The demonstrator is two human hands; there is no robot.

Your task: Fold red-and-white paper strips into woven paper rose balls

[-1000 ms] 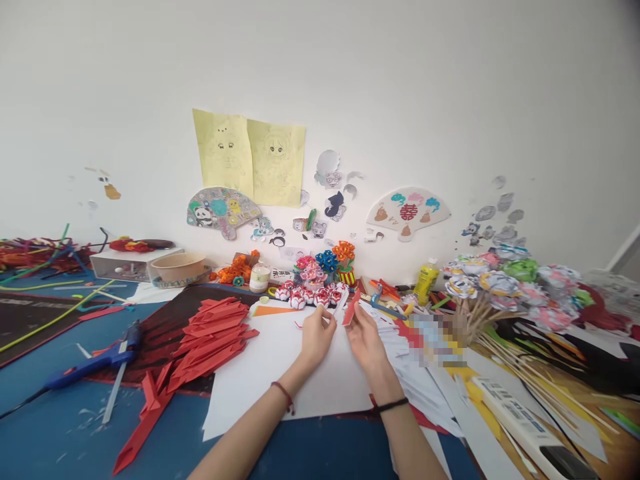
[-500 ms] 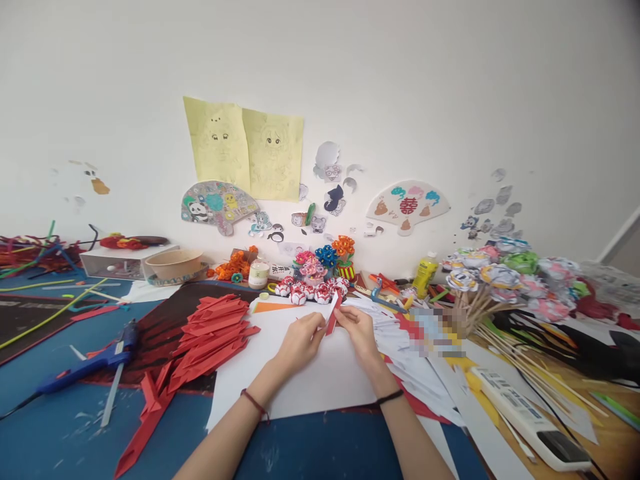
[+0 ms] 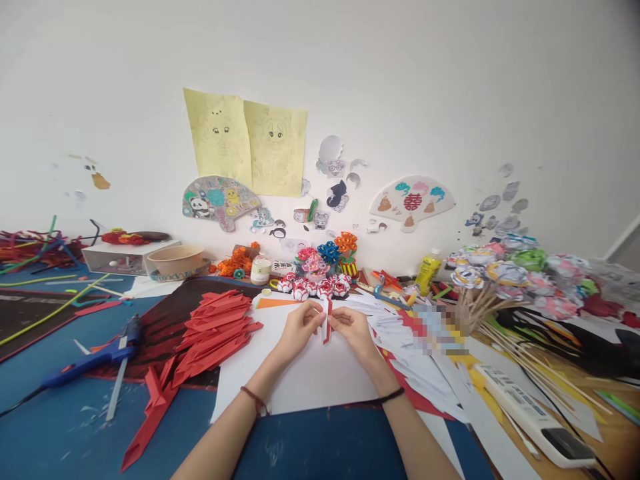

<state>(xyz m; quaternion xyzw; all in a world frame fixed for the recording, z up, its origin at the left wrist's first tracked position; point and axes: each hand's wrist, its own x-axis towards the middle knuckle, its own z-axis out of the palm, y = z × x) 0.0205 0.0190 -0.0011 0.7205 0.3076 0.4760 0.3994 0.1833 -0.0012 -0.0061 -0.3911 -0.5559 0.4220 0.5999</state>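
A narrow red-and-white paper strip (image 3: 328,321) stands upright between my hands, above a large white paper sheet (image 3: 300,387). My left hand (image 3: 303,327) pinches its left side with thumb and fingertips. On the other side, my right hand (image 3: 351,328) pinches the red edge. Left of the sheet lies a heap of folded red paper strips (image 3: 215,327), with a few more red pieces (image 3: 150,413) below it. White paper strips (image 3: 405,353) are spread out to the right, some beside my right wrist. Just beyond my hands sit red-and-white paper flowers (image 3: 313,288).
A blue glue gun (image 3: 95,360) lies at left, its cord running off the table. At right are a white power strip (image 3: 535,417), thin sticks (image 3: 520,360) and a bunch of paper flowers (image 3: 510,267). A beige bowl (image 3: 176,260) and a yellow bottle (image 3: 427,273) stand near the wall.
The paper strip has turned from leaning to nearly vertical, now showing a white face with a red edge. Both hands have come closer together around it. The view has shifted slightly.
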